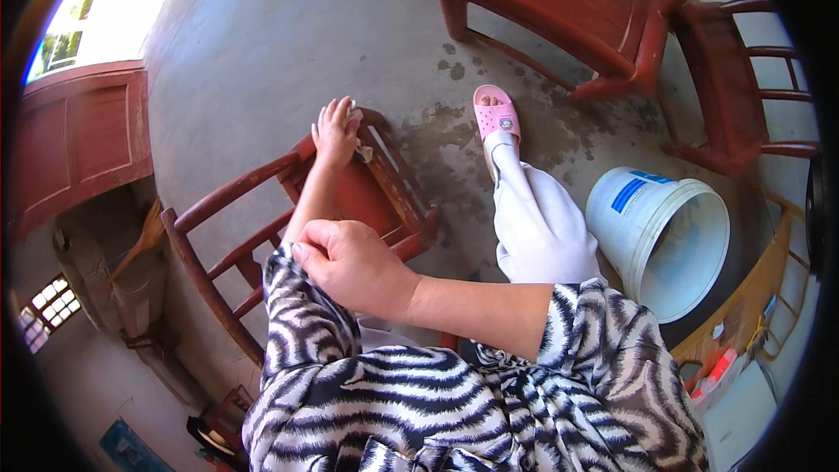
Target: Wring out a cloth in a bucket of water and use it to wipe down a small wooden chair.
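My left hand (336, 131) reaches out over a red wooden chair (384, 188) and presses a small white cloth (359, 150) against the chair's far edge. My right hand (350, 264) crosses over and pinches the zebra-striped sleeve (293, 297) of my left arm near the elbow. The cloth is mostly hidden under the left hand's fingers.
A white plastic bucket (660, 240) lies tilted on the concrete floor at the right. My leg in pale trousers (537, 223) ends in a pink slipper (495, 114). More red wooden furniture (559, 9) stands at the back and right; a broom (140, 245) leans at the left.
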`<action>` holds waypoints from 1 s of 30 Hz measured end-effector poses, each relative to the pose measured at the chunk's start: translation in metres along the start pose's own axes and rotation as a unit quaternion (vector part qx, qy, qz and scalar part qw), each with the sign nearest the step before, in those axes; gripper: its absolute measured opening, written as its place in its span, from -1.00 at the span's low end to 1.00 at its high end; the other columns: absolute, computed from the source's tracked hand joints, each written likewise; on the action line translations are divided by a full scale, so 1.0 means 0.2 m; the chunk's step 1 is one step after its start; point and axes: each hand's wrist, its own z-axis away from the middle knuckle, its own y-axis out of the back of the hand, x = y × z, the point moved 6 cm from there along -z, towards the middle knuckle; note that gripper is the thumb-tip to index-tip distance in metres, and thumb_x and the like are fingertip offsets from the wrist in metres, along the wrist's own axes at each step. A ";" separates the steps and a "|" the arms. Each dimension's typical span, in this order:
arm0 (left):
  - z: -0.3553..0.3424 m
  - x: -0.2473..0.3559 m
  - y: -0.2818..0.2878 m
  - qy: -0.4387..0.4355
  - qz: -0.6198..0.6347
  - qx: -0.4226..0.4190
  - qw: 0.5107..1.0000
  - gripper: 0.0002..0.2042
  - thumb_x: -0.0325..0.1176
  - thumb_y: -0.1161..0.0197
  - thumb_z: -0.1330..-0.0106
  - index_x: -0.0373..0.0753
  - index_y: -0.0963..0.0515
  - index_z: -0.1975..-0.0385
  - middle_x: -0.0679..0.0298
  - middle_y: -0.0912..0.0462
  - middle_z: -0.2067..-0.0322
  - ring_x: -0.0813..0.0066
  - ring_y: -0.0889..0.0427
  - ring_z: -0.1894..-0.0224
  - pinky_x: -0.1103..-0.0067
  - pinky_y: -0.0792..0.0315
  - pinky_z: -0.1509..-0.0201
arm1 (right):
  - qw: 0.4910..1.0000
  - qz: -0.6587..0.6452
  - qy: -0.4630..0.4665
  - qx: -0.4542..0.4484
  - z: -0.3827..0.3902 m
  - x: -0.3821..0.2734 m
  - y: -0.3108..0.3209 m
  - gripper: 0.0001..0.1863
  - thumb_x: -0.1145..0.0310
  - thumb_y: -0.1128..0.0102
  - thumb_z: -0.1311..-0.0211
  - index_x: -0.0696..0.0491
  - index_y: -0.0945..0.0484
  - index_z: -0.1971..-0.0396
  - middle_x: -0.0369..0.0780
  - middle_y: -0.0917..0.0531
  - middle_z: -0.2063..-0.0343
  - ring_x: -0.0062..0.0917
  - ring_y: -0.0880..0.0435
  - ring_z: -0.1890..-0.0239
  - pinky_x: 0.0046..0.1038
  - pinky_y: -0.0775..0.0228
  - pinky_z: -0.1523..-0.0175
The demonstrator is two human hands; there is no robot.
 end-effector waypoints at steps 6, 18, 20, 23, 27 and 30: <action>0.28 0.00 -0.05 0.043 0.052 0.079 0.995 -0.49 -0.19 0.05 -0.32 0.02 -0.08 -0.29 0.15 0.14 -0.34 0.07 0.18 -0.38 0.08 0.15 -0.31 | 1.000 -0.002 -0.012 -0.028 0.02 0.01 -0.03 -0.79 0.38 -0.03 -0.17 0.23 -0.52 0.47 -0.06 -0.58 0.61 -0.29 -0.58 0.52 -0.37 -0.39 0.35; 0.79 0.26 -0.13 0.162 0.043 -0.003 0.986 -0.49 -0.32 -0.05 -0.23 -0.05 -0.19 -0.22 -0.03 -0.13 -0.11 0.02 -0.18 -0.14 0.20 -0.13 -0.15 | 0.995 0.061 0.013 -0.075 0.02 0.09 -0.18 -0.79 0.36 -0.04 -0.12 0.22 -0.53 0.49 -0.03 -0.58 0.57 -0.22 -0.59 0.48 -0.31 -0.39 0.32; 0.87 0.25 -0.16 0.125 0.104 -0.049 0.985 -0.46 -0.39 -0.05 -0.23 -0.18 -0.11 -0.23 -0.02 -0.22 0.06 0.03 -0.24 -0.03 0.32 -0.18 -0.11 | 0.994 0.068 0.002 -0.086 0.01 0.10 -0.19 -0.78 0.34 -0.04 -0.10 0.20 -0.54 0.49 -0.03 -0.58 0.55 -0.18 -0.59 0.44 -0.28 -0.40 0.29; 0.87 0.25 -0.11 0.036 0.207 0.088 0.974 -0.45 -0.52 -0.12 -0.15 -0.23 -0.13 -0.18 -0.04 -0.22 0.10 0.01 -0.28 0.02 0.34 -0.22 -0.09 | 0.994 0.068 0.008 -0.084 0.01 0.12 -0.20 -0.79 0.34 -0.04 -0.09 0.20 -0.54 0.50 -0.04 -0.58 0.55 -0.19 -0.59 0.43 -0.29 -0.40 0.29; 0.61 0.25 -0.04 -0.007 0.183 0.161 0.970 -0.65 -0.54 -0.20 -0.07 -0.23 -0.36 0.12 -0.01 -0.24 0.10 0.01 -0.33 0.06 0.33 -0.26 -0.06 | 0.995 0.062 0.008 -0.079 0.01 0.10 -0.18 -0.79 0.35 -0.03 -0.10 0.20 -0.51 0.53 -0.05 -0.56 0.58 -0.20 -0.57 0.46 -0.29 -0.38 0.30; 0.45 0.23 -0.01 -0.054 0.124 0.185 0.973 -0.75 -0.51 -0.26 -0.01 -0.20 -0.48 0.27 0.04 -0.33 0.13 0.05 -0.34 0.07 0.34 -0.29 -0.02 | 0.993 0.066 0.008 -0.095 0.02 0.07 -0.19 -0.79 0.36 -0.02 -0.11 0.20 -0.49 0.55 -0.05 -0.55 0.60 -0.21 -0.57 0.47 -0.29 -0.37 0.30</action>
